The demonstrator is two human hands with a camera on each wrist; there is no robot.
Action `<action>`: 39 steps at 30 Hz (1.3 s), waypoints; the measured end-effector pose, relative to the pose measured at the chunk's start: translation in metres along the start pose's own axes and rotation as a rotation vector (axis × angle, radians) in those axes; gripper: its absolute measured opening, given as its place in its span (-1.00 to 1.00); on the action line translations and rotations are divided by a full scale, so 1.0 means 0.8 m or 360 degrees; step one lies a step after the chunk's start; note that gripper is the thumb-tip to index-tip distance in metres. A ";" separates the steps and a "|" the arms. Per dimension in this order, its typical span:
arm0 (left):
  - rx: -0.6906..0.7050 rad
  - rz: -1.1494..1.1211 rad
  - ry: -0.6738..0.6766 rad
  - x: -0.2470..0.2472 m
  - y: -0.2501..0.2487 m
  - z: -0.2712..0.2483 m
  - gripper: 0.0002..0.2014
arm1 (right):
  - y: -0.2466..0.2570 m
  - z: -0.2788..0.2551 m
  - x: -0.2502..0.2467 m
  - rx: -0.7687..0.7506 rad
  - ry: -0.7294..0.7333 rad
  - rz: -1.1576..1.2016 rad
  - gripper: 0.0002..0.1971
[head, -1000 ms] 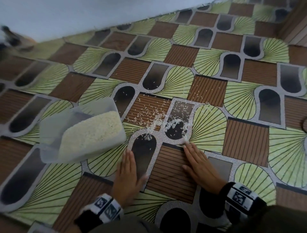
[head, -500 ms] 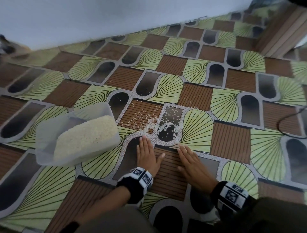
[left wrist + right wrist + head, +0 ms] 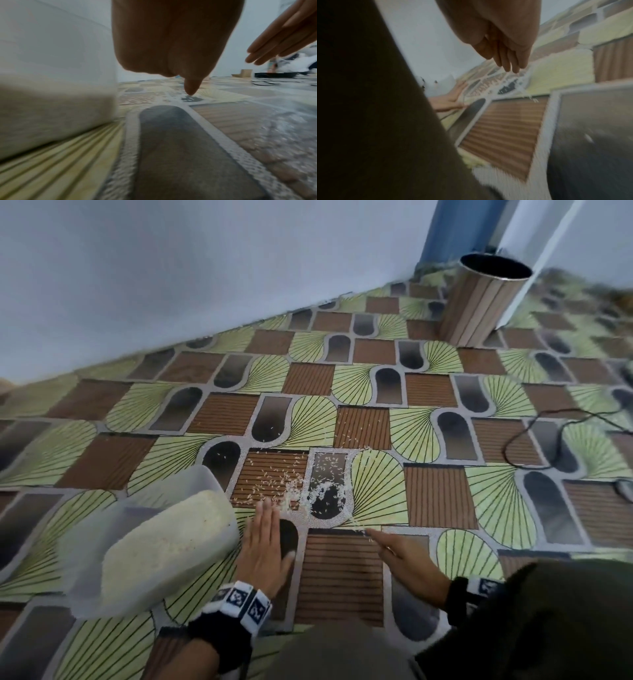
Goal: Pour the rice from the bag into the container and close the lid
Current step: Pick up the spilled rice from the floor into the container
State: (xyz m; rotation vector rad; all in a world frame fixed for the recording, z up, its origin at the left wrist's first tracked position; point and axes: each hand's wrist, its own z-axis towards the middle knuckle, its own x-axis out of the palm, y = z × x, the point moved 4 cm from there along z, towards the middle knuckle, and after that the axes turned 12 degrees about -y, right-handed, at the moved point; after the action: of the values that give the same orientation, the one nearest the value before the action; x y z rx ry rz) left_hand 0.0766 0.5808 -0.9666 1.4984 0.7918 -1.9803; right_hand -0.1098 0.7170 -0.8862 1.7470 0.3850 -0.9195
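Note:
A clear plastic container point(image 3: 150, 546), lidless and partly full of white rice, stands on the patterned floor mat at the left; it shows as a pale wall point(image 3: 51, 94) in the left wrist view. Spilled rice point(image 3: 308, 494) lies scattered on the mat just beyond both hands. My left hand point(image 3: 265, 542) lies flat, fingers straight, beside the container with its fingertips at the spill. My right hand point(image 3: 400, 553) stands on its edge, fingers straight and together point(image 3: 510, 63), at the spill's near right side. No bag or lid is in view.
A cylindrical bin point(image 3: 483, 302) with wood-look slats stands at the far right by the wall. A black cable point(image 3: 534, 436) curls on the mat at the right. The pale wall point(image 3: 171, 285) runs along the mat's far edge.
My left hand slid forward along the container's side up to the spilled rice. My right hand turned from flat onto its edge. The head view swung up and right, bringing the bin into sight.

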 end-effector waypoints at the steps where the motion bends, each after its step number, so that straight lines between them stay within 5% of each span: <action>1: -0.0006 0.0035 0.0015 -0.005 0.012 -0.003 0.06 | 0.010 0.005 -0.003 0.0025 0.0056 -0.0031 -0.62; 6: 0.0100 0.0102 0.0110 -0.010 0.026 -0.018 0.04 | 0.033 0.023 -0.030 0.0060 -0.0029 -0.0171 -0.58; 12: -0.0268 0.0027 0.0434 0.027 0.019 -0.046 -0.16 | 0.029 0.017 0.009 0.0051 0.0400 -0.0531 -0.54; 18: -0.0470 0.0011 0.0455 0.025 0.016 -0.042 -0.15 | 0.005 0.023 0.014 -0.0055 0.0392 -0.0646 -0.44; 24: -0.0576 0.0104 0.0700 0.033 0.016 -0.021 -0.16 | -0.054 0.032 0.058 -0.0045 0.0580 -0.0776 -0.32; 33: -0.0593 0.0068 0.0784 0.038 0.019 -0.004 -0.11 | -0.115 0.044 0.101 -0.0316 0.0302 -0.0760 -0.22; 39: -0.0645 0.0009 0.0766 0.038 0.016 -0.003 -0.09 | -0.099 0.099 0.098 -0.0195 0.0123 -0.0679 -0.16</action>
State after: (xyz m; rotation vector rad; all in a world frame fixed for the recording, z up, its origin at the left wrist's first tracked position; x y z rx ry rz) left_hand 0.0800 0.5717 -0.9981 1.7268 1.2926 -1.3483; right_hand -0.1418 0.6612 -1.0067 1.6184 0.8706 -1.1028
